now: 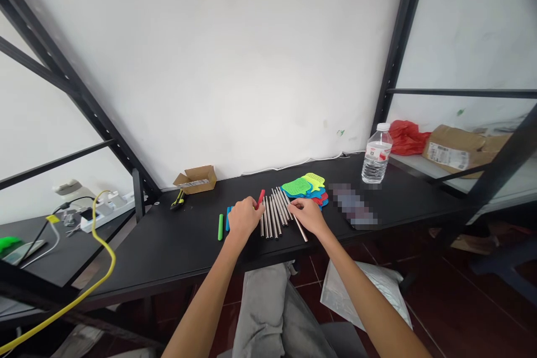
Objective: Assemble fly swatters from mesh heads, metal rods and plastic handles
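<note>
My left hand (244, 216) is closed around a red plastic tube (260, 199), whose end sticks up past my fingers. Beside that hand lie a green tube (220, 227) and a blue tube (228, 218), the blue one partly hidden. Several slim metal rods (274, 213) lie side by side between my hands. My right hand (307, 213) pinches one metal rod (301, 231), which slants toward the table's front edge. Just behind that hand is a pile of ribbed, flat plastic pieces in green (297, 187), yellow, blue and red, resembling fly swatter heads.
A small open cardboard box (196, 180) and a yellow-and-black tool (178, 200) sit at the back left of the black table (168, 240). On the right are a blurred flat object (354, 207) and a water bottle (377, 155). A yellow cable (109, 268) hangs at left.
</note>
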The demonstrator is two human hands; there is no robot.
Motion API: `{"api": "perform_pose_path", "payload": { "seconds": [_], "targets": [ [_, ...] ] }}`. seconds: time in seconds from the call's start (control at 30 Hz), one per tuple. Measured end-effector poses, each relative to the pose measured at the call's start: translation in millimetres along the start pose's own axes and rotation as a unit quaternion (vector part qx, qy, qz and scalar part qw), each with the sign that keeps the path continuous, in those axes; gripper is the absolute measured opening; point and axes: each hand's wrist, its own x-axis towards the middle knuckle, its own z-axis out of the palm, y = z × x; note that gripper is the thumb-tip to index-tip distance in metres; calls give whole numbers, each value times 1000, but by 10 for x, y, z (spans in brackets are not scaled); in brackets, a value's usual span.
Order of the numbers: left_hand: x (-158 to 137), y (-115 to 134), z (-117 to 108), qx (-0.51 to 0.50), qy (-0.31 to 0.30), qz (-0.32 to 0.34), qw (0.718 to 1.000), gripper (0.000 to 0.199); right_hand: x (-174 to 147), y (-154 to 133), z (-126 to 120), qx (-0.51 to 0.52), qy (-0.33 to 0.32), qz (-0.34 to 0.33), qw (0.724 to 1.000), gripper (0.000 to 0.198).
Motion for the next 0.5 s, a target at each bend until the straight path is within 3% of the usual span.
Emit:
{"api": "perform_pose_path", "payload": {
  "seconds": [0.23, 0.5],
  "targets": [
    [-245, -233, 35, 13, 140, 82, 987, 21, -21, 18, -6, 77, -20, -5, 997, 24],
    [-367, -344, 267, -80, 192, 227, 951, 27, -24, 53, -52, 188, -18, 29, 982, 27]
  ]
}}
